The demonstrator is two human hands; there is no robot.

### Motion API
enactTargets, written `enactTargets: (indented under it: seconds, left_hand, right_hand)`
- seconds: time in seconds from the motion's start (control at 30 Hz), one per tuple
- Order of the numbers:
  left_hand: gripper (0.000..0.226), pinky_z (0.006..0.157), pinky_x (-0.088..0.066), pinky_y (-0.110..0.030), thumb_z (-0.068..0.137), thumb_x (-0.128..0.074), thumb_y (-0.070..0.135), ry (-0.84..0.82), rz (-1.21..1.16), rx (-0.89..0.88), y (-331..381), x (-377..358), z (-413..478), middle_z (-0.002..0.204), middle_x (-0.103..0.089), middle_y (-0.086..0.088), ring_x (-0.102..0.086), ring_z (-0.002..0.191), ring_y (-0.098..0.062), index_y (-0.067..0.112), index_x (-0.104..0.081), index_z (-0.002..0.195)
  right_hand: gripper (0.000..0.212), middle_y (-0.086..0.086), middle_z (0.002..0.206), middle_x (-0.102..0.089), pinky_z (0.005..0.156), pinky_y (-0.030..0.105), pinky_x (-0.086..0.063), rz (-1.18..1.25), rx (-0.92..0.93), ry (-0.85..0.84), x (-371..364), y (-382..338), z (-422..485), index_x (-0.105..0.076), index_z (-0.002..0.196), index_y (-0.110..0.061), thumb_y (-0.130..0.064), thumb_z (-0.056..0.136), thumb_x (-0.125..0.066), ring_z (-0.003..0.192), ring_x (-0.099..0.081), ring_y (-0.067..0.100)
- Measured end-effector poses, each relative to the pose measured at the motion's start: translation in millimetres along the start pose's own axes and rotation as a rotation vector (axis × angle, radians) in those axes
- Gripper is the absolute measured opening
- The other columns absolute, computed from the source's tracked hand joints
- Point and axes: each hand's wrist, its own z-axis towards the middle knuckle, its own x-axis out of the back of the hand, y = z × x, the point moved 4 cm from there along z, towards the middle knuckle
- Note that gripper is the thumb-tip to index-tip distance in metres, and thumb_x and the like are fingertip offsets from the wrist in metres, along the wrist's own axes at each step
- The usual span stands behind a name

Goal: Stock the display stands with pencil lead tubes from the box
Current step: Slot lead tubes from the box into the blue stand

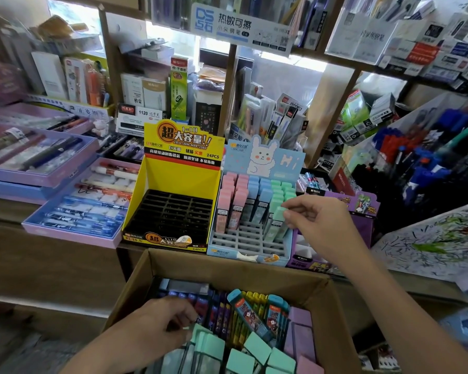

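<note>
A cardboard box (229, 268) in front of me holds several pencil lead tubes, green-capped ones (257, 348) nearest. My left hand (162, 323) is inside it, fingers curled over a green-capped tube (200, 338). My right hand (318, 220) pinches the cap of a green tube (277, 220) standing in the pastel blue display stand (250, 245), whose back rows hold pink, blue and green tubes. Its front grid slots are bare. Left of it the yellow display stand (173, 174) has a black grid with no tubes.
Purple trays of pens (73, 211) lie on the counter to the left. Bins of blue and red pens (427, 163) fill the right. Shelves of boxed stationery (152, 93) rise behind the stands. A scribbled test paper (441, 238) lies at right.
</note>
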Motion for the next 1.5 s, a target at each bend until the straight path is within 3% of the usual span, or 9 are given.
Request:
enactTargets:
  seconds: [0.3,0.43,0.5,0.67,0.77,0.97,1.13,1.27,1.5]
  left_hand:
    - [0.018,0.081,-0.051,-0.013,0.088,-0.073,0.036,0.014,-0.017,0.024,2.0,-0.8,-3.9,0.105,-0.064,0.02,-0.061,0.098,0.006,0.045,-0.067,0.102]
    - [0.024,0.073,-0.046,-0.008,0.09,-0.073,0.033,0.063,0.079,0.015,6.8,1.0,-8.6,0.106,-0.059,0.02,-0.058,0.098,0.002,0.041,-0.064,0.11]
    - [0.029,0.075,-0.045,-0.007,0.091,-0.071,0.034,0.089,0.138,0.001,10.1,5.2,-13.4,0.111,-0.056,0.023,-0.055,0.101,0.003,0.042,-0.062,0.117]
    - [0.04,0.097,-0.048,-0.018,0.092,-0.069,0.025,0.213,0.305,-0.058,22.1,21.8,-30.1,0.124,-0.052,0.019,-0.053,0.111,0.002,0.035,-0.059,0.13]
    - [0.035,0.091,-0.048,-0.017,0.091,-0.07,0.021,0.34,0.323,-0.118,22.6,35.1,-50.5,0.114,-0.053,0.025,-0.054,0.099,0.006,0.034,-0.064,0.123]
    - [0.031,0.091,-0.044,-0.008,0.083,-0.077,0.009,0.608,0.265,-0.144,3.7,40.7,-93.9,0.112,-0.059,0.021,-0.057,0.106,0.003,0.028,-0.071,0.106]
    - [0.039,0.096,-0.045,-0.02,0.083,-0.079,0.016,0.714,0.16,-0.068,-15.3,23.6,-114.3,0.121,-0.055,0.022,-0.056,0.115,-0.001,0.033,-0.065,0.116]
    - [0.042,0.09,-0.043,-0.007,0.086,-0.076,0.018,0.724,0.069,-0.014,-24.0,17.0,-118.8,0.118,-0.054,0.028,-0.056,0.11,0.009,0.04,-0.061,0.117]
    - [0.056,0.086,-0.047,-0.008,0.085,-0.074,0.013,0.736,-0.028,-0.009,-28.9,13.3,-116.7,0.117,-0.059,0.026,-0.058,0.113,0.005,0.049,-0.055,0.122]
  right_hand:
    - [0.02,-0.007,0.087,-0.073,0.082,0.031,-0.063,-0.122,0.041,0.012,-6.1,-5.7,-4.0,-0.076,0.114,-0.011,-0.011,0.094,-0.071,0.075,-0.072,0.007]
    - [0.026,-0.008,0.087,-0.068,0.077,0.002,-0.05,-0.203,0.153,0.147,-2.3,-25.4,-21.4,-0.075,0.118,-0.009,-0.01,0.092,-0.074,0.076,-0.066,0.0]
    - [0.022,-0.014,0.088,-0.07,0.078,0.006,-0.052,-0.09,0.121,0.133,-8.3,-30.8,-35.2,-0.076,0.113,-0.015,-0.01,0.092,-0.073,0.084,-0.067,-0.003]
    - [0.017,-0.014,0.091,-0.072,0.079,0.022,-0.059,0.085,0.009,-0.217,-68.6,-34.0,-78.3,-0.077,0.107,-0.022,-0.014,0.093,-0.073,0.086,-0.068,0.003]
    - [0.017,-0.017,0.09,-0.071,0.079,0.014,-0.055,0.115,-0.056,-0.407,-113.2,-30.9,-101.8,-0.077,0.105,-0.027,-0.017,0.092,-0.074,0.089,-0.066,-0.004]
    - [0.016,-0.021,0.09,-0.067,0.069,0.005,-0.049,0.11,-0.036,-0.59,-178.6,-35.5,-126.2,-0.074,0.108,-0.029,-0.027,0.092,-0.072,0.09,-0.06,-0.013]
    - [0.03,-0.015,0.097,-0.052,0.082,0.023,-0.044,0.014,0.001,-0.633,-220.9,-46.7,-123.3,-0.067,0.121,-0.02,-0.032,0.093,-0.07,0.095,-0.056,0.004]
    - [0.044,0.006,0.12,-0.051,0.103,0.042,-0.043,-0.188,-0.013,-0.668,-246.6,-48.4,-116.7,-0.061,0.127,-0.011,-0.041,0.095,-0.063,0.122,-0.046,0.026]
    - [0.047,0.016,0.121,-0.057,0.104,0.048,-0.04,-0.35,-0.157,-0.543,-269.1,-44.5,-98.0,-0.066,0.117,-0.005,-0.046,0.098,-0.053,0.118,-0.048,0.036]
